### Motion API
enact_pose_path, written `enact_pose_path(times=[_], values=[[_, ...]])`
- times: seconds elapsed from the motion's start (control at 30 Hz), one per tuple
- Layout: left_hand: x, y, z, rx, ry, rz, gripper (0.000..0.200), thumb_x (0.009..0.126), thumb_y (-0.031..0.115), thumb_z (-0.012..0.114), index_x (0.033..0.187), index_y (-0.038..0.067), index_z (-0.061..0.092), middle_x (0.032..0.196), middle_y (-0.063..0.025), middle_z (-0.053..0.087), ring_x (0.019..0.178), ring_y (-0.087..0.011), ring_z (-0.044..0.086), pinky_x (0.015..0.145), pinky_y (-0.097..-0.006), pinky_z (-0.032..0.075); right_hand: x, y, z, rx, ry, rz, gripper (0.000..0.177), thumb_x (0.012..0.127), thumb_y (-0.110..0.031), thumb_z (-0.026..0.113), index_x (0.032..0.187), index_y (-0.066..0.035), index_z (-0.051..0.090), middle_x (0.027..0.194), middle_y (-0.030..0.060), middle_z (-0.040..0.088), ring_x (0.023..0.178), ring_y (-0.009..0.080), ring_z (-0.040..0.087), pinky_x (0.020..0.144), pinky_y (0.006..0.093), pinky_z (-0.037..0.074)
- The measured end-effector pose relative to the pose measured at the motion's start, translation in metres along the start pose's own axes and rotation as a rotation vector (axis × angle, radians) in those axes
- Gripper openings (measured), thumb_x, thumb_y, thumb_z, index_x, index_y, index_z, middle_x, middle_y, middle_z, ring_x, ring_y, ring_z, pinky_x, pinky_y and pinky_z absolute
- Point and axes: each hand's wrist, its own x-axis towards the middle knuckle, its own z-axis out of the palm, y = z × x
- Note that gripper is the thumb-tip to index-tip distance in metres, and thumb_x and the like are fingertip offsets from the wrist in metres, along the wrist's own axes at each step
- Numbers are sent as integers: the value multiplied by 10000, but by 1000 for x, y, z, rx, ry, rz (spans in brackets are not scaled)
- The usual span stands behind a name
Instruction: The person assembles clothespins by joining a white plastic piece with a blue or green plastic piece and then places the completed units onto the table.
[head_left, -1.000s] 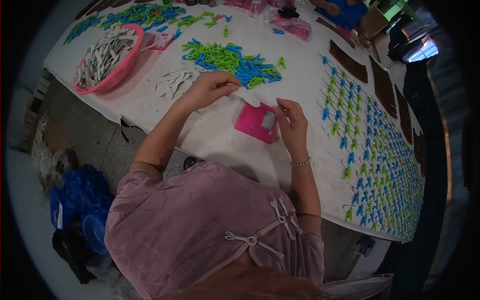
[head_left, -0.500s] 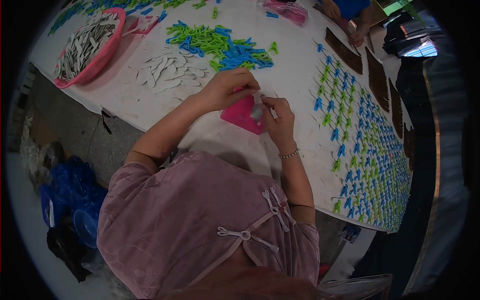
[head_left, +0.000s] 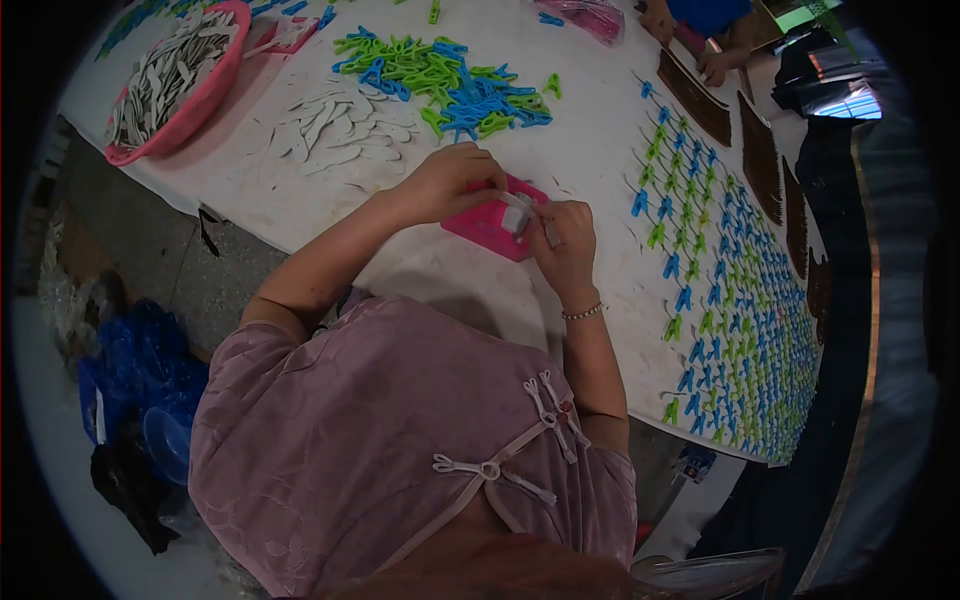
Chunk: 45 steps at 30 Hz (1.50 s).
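Observation:
A thin, pale strip (head_left: 513,200) spans the gap between my two hands, above a bright pink tray (head_left: 482,236). My left hand (head_left: 455,183) pinches its left end, fingers curled over the tray's upper left side. At the other end, my right hand (head_left: 567,238) has thumb and fingers closed on the strip, beside the tray's right edge. Under the strip, a small grey-white lump (head_left: 515,221) sits on the tray, partly covered by the right fingers. Just beyond my hands lies a heap of green and blue clothespins (head_left: 450,85).
Flat whitish pieces (head_left: 345,125) lie loose left of the clothespins. More fill a pink basin (head_left: 222,100) at the far left. Rows of clothespins clipped to thin pieces (head_left: 745,300) cover the right side, near brown toothed strips (head_left: 757,155). Another person's hand (head_left: 715,67) is at the back.
My hands have drawn slightly apart, with the pale strip now stretched out between them. The grey-white lump shows more plainly. The whole view has shifted a little.

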Motion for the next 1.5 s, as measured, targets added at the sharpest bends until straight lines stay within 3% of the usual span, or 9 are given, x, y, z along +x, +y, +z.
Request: enact_pose_path(times=[0.47,0.57,0.63,0.73,0.87,1.03,1.1,1.33,1.5], values=[[15,-1,30,27,-22,69,84,752,139,672,807,106,616,798,-42,582,818,-256,545,741,-372,418,8,-4,-20,-114,92,11,210,673,9,622,875,-49,614,847,90,601,823,281,549,729,368,448],[22,3,37,67,-14,108,80,735,154,673,783,110,626,783,-40,575,815,-256,544,735,-375,418,14,-9,-21,-18,131,48,219,697,20,611,906,-43,610,870,84,593,824,244,551,742,336,454],[22,5,38,98,-14,121,80,730,159,677,772,113,627,778,-36,573,813,-252,545,735,-374,417,10,-7,-13,321,127,305,280,740,26,598,1013,-34,579,911,56,578,833,171,538,766,289,449],[19,6,37,62,17,60,93,723,161,685,768,107,624,791,-37,582,820,-247,552,740,-372,417,8,-6,-1,587,108,415,353,768,18,603,1110,-28,529,956,37,561,839,119,518,782,261,448],[13,6,33,-137,66,3,113,727,164,695,782,102,617,823,-39,601,851,-240,567,766,-363,418,1,-1,12,638,46,431,395,765,15,613,1142,-26,499,979,43,559,840,122,521,783,263,457],[16,22,13,-191,148,-17,193,750,168,689,901,97,591,847,-43,605,869,-238,566,792,-359,416,7,-11,15,430,6,349,361,778,-9,610,1122,-13,500,1003,85,572,859,168,559,779,284,467],[15,33,3,-125,159,60,270,761,93,681,1002,82,558,890,-38,566,872,-216,535,811,-341,403,6,-9,20,396,-8,336,357,771,-7,610,1113,-10,505,1004,98,574,862,193,565,773,300,471],[6,16,0,-61,88,-10,230,761,96,666,973,106,575,886,-33,574,857,-217,518,833,-344,369,-4,3,17,161,-35,175,372,683,10,618,1046,-23,545,931,110,567,831,266,545,742,375,445],[5,5,12,-112,-48,-103,230,739,141,671,948,110,581,839,-32,595,836,-226,519,820,-352,372,-11,3,7,40,-56,195,327,711,25,613,1031,-6,555,920,102,568,829,215,566,746,321,470]])
